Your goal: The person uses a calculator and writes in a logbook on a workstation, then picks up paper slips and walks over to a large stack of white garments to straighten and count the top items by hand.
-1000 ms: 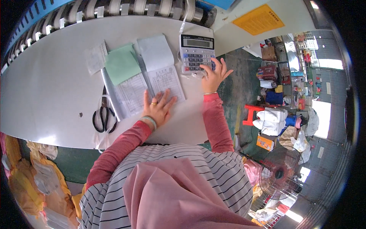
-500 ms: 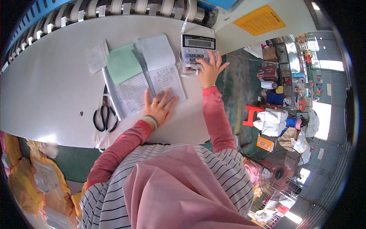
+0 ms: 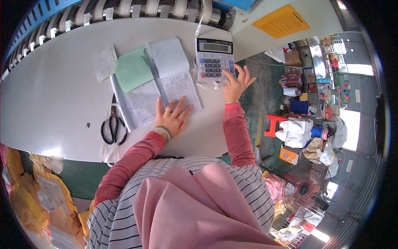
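Note:
My left hand (image 3: 172, 116) lies flat with its fingers spread over the lower part of an open receipt book (image 3: 182, 89). Green slips (image 3: 133, 70) and a turned-back white sheet (image 3: 169, 56) cover the book's upper half. To the right stands a white desk calculator (image 3: 214, 60) with a display on top and rows of dark keys. My right hand (image 3: 237, 85) is at the calculator's lower right corner, fingers apart and holding nothing; a fingertip is close to the keys, and I cannot tell whether it touches. Black-handled scissors (image 3: 112, 129) lie left of the book.
A loose paper slip (image 3: 107, 62) lies beside the green slips on the white table (image 3: 54, 91). Machine rollers (image 3: 120, 10) run along the far edge. Beyond the right edge are a red stool (image 3: 271, 125), white bundles (image 3: 296, 132) and a standing fan (image 3: 304, 189).
My right hand has drawn back from over the calculator's keys toward its lower right corner, uncovering most of the keypad. My left hand stays on the receipt book.

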`<state>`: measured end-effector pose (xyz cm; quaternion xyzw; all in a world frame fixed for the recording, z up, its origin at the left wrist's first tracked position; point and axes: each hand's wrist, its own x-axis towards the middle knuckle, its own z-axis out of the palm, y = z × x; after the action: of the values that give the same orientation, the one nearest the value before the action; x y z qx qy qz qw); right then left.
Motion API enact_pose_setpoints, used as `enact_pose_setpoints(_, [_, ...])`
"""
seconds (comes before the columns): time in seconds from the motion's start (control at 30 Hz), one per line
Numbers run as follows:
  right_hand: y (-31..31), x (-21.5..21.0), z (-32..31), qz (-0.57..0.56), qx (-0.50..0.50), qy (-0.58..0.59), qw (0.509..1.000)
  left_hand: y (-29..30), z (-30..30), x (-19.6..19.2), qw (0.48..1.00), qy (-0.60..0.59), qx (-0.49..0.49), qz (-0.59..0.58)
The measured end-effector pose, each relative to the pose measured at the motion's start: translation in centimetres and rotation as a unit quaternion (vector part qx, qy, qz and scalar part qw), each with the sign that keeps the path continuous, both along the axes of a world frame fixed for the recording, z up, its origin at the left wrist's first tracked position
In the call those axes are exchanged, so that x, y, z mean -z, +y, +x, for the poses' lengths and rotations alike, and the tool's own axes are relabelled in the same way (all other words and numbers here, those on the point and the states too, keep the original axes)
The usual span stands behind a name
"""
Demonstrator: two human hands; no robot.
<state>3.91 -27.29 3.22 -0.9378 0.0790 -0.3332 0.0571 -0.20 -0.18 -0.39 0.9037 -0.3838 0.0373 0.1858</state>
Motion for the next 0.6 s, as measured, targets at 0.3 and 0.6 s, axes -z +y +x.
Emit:
enact_pose_setpoints(0.3, [-1.3, -0.3, 1.8, -0.041, 0.050, 0.030, 0.997, -0.1, 0.1, -0.6, 1.000, -0.015, 0.006, 0.000])
enact_pose_setpoints(0.6, [0.1, -0.6, 0.5, 0.001, -0.029, 0.023, 0.999, 0.1, 0.1, -0.4, 1.000, -0.003, 0.012, 0.017])
